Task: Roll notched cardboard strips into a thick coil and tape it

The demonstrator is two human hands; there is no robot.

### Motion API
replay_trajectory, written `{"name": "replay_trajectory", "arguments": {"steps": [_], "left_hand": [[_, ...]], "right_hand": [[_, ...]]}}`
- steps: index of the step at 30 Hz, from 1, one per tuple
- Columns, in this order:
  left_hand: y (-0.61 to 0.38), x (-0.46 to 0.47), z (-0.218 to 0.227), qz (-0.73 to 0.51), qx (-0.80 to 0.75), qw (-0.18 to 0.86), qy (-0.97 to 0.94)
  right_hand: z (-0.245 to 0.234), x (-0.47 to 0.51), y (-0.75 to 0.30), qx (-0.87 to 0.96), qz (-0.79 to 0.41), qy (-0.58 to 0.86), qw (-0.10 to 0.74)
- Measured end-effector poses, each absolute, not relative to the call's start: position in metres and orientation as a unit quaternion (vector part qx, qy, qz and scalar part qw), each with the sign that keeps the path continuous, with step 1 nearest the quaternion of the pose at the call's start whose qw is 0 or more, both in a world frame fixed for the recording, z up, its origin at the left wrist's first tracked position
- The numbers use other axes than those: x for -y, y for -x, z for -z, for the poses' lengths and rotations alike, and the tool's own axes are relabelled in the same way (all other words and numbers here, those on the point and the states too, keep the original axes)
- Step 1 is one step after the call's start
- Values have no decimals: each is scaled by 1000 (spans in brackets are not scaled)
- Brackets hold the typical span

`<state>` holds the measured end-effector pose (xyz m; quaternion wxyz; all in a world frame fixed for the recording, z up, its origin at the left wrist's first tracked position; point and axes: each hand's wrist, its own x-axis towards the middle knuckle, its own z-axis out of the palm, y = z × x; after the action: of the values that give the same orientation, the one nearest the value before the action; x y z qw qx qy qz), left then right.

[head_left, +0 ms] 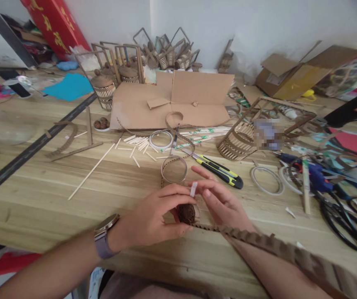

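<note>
My left hand (pixel 150 214), with a watch on the wrist, is closed around a tight brown roll of corrugated cardboard strip (pixel 186 214). The strip's long loose tail (pixel 253 238) runs from the roll across my right forearm to the lower right. My right hand (pixel 225 203) is beside the roll, its fingers stretched out and the thumb apart from them. A small white piece of tape (pixel 193 189) sits between the fingertips of both hands; it seems to touch a right fingertip. Just beyond stands a cardboard strip ring (pixel 174 169). A yellow-black utility knife (pixel 218 169) lies to the right.
Short wooden sticks (pixel 139 142) and a tape roll (pixel 160 140) lie ahead, before flattened cardboard (pixel 141 104). A slatted basket (pixel 237 141) tilts at right, near another tape roll (pixel 267 180), a blue glue gun (pixel 320 176) and black-handled scissors (pixel 340 220). More small baskets (pixel 103 89) stand behind.
</note>
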<state>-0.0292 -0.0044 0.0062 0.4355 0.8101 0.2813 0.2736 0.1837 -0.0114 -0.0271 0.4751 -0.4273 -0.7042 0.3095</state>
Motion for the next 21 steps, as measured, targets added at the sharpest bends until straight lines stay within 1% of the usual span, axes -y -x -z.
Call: {"name": "replay_trajectory", "arguments": {"steps": [3, 10, 15, 19, 21], "left_hand": [[28, 6, -6, -284, -273, 458, -797], [30, 2, -8, -304, -275, 453, -792], [31, 1, -9, -302, -290, 421, -805], [31, -1, -9, -308, -292, 393, -816], [32, -1, -9, -313, -287, 386, -819]], "right_hand": [[26, 6, -189, 689, -285, 432, 507], [25, 9, -185, 695, -231, 454, 508], [24, 13, -183, 737, -161, 449, 479], [24, 17, -182, 763, -192, 442, 431], [25, 18, -181, 760, -208, 444, 426]]}}
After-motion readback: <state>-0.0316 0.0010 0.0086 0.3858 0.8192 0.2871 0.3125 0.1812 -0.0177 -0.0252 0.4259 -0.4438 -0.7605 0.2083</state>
